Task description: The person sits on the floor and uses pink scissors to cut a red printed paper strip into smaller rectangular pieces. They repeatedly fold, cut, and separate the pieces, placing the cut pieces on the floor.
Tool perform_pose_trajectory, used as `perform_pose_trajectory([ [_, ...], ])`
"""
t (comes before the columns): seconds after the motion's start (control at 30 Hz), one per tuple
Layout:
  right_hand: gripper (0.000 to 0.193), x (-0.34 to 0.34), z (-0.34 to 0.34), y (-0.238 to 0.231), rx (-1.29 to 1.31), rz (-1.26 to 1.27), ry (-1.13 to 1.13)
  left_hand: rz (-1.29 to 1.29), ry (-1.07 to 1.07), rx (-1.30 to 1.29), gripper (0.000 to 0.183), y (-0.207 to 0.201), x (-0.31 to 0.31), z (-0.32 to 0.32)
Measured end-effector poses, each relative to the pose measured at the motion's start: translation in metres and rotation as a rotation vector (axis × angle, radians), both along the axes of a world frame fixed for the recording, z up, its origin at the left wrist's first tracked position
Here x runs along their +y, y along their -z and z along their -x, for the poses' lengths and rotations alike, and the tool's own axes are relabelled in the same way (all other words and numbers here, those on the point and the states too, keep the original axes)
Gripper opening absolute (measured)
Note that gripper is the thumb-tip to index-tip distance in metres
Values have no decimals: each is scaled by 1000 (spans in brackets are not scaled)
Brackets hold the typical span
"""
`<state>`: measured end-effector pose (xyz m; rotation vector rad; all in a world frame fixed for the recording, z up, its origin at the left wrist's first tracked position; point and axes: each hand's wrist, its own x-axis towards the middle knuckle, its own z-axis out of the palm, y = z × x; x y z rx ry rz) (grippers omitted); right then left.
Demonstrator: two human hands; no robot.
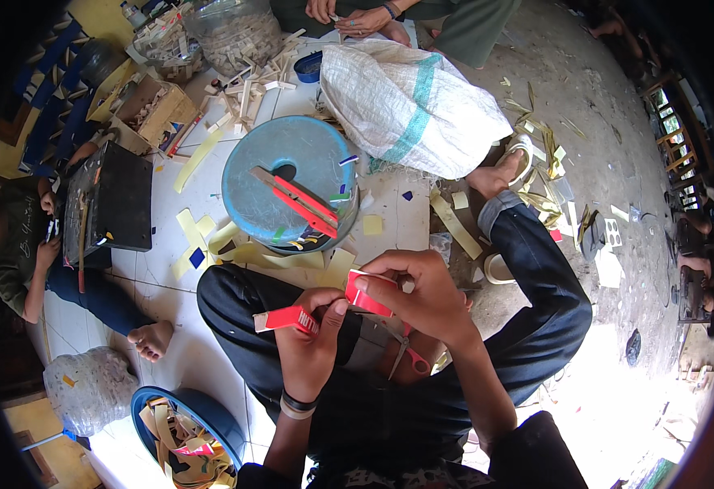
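Note:
My left hand (pixel 312 346) is closed around a flat wooden piece (pixel 279 319) with a red printed covering and a bare pale end. My right hand (pixel 422 297) pinches a red strip (pixel 369 293) with white edges, which looks like a sticker. Both hands meet above my crossed legs, thumbs close together. Just under the right hand, scissors (pixel 410 355) with pink handles rest on my lap. In front of my knees stands a round blue tub (pixel 259 175), bottom up, used as a work surface. Red-covered wooden pieces (pixel 316 208) lie on it.
A white woven sack (pixel 418 106) lies beyond the tub, near a co-worker's hands (pixel 357 18). Another person (pixel 27 236) sits at left by a black box (pixel 112 196). A blue bucket (pixel 190 416) holds strip offcuts. Yellow strips (pixel 454 224) and wood pieces (pixel 247 94) litter the floor.

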<state>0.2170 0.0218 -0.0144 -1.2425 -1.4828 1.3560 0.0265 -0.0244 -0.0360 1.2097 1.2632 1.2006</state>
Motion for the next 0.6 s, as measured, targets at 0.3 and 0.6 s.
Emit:
perform_pose_trajectory([
  [0.3,15,-5,8,3,63,-37,29,-26,-76,213,6,4,-6,-12],
  [0.6,15,-7,0,3,39,37,57,71,-58,-40,14,-2,-4,-7],
])
